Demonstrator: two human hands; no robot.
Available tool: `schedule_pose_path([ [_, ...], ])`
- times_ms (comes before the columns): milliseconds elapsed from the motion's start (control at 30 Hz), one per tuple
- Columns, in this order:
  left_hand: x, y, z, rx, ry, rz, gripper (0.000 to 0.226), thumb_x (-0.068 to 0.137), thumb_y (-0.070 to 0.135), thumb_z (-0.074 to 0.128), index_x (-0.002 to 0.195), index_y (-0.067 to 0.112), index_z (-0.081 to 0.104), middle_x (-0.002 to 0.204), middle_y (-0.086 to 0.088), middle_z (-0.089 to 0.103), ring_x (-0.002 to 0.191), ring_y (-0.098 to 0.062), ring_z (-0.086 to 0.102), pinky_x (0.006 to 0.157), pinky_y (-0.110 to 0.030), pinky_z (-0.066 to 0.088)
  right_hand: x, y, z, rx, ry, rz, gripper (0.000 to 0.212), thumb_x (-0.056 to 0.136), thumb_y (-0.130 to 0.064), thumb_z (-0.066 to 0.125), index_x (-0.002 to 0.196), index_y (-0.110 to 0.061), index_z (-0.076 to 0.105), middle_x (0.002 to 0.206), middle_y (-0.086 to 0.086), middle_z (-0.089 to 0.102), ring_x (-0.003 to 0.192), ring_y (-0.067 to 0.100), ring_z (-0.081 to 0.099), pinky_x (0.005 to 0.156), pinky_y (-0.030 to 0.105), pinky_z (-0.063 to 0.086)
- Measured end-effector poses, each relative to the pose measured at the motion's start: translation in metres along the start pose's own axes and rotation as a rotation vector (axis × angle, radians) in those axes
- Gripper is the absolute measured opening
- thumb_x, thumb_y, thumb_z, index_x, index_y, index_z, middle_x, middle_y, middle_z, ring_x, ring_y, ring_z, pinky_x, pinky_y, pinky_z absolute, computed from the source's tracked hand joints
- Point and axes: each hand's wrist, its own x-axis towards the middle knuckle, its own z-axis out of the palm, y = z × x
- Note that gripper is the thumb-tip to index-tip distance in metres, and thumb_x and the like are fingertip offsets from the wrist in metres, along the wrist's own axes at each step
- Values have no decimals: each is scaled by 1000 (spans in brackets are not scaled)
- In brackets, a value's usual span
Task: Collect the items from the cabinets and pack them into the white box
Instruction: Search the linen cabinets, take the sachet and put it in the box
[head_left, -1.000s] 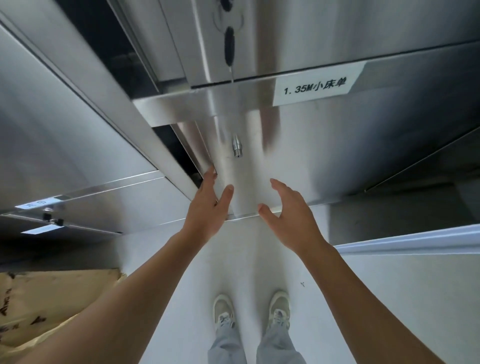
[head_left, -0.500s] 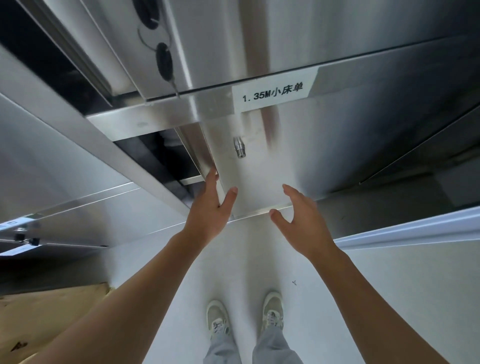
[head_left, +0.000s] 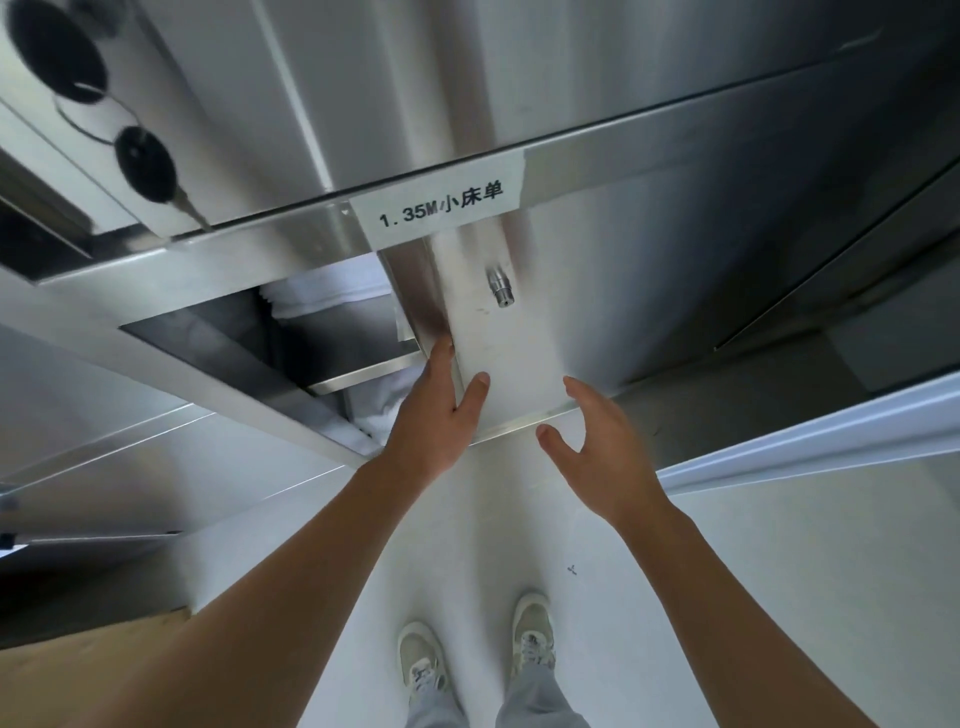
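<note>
A stainless steel cabinet door (head_left: 524, 358) with a small metal knob (head_left: 501, 283) stands partly open in front of me. My left hand (head_left: 434, 415) grips the door's left edge, fingers behind it and thumb on its face. My right hand (head_left: 597, 447) hovers open just below the door's lower corner, touching nothing. Through the gap I see folded white linen (head_left: 327, 291) on the upper shelf and more white cloth (head_left: 382, 408) on the shelf below. A white label (head_left: 441, 208) with printed text sits above the door. The white box is out of sight.
Keys (head_left: 145, 163) hang from a lock on the cabinet door above. More steel cabinet doors stretch to the left and right. A brown cardboard sheet (head_left: 67, 660) lies on the white floor at lower left. My feet (head_left: 472, 660) stand on the floor below.
The cabinet door has swung further open under my left hand, revealing white linen on the shelves inside. My right hand stays open near the door's lower corner.
</note>
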Motion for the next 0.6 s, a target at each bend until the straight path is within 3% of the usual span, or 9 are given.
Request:
schedule_pose_path([
  [33, 3, 4, 5, 1, -10, 13, 59, 98, 44, 50, 149, 37, 23, 137, 29, 43, 120, 17, 39, 93, 0, 26, 0, 3, -1, -1, 5, 2, 70, 95, -57, 59, 155, -34, 34, 160, -13, 39, 147, 13, 36, 106, 24, 24],
  [133, 11, 17, 21, -4, -55, 36, 64, 97, 46, 49, 151, 41, 15, 150, 21, 40, 130, 6, 38, 102, -15, 29, 1, 12, -6, -1, 19, 22, 69, 95, -57, 58, 155, -34, 34, 160, -12, 40, 147, 14, 36, 108, 25, 26],
  [233, 22, 29, 40, -37, -116, 51, 65, 98, 46, 47, 151, 42, 11, 154, 17, 35, 137, 3, 32, 107, -19, 27, 0, 20, -13, 2, 18, 54, 69, 95, -59, 56, 155, -35, 33, 161, -11, 38, 149, 17, 36, 115, 34, 31],
  [433, 50, 45, 69, -33, -132, 33, 58, 99, 50, 41, 151, 41, 19, 156, 6, 36, 142, -17, 36, 115, -41, 32, 2, 35, -31, 1, 7, 92, 70, 95, -63, 52, 156, -37, 29, 164, -12, 33, 151, 19, 33, 119, 39, 29],
  [600, 55, 55, 92, 0, -218, 13, 66, 100, 52, 38, 155, 37, 5, 164, 2, 17, 149, -24, 23, 119, -48, 26, 0, 44, -47, -7, 19, 111, 71, 94, -66, 49, 156, -38, 29, 164, -12, 33, 150, 19, 34, 119, 39, 29],
])
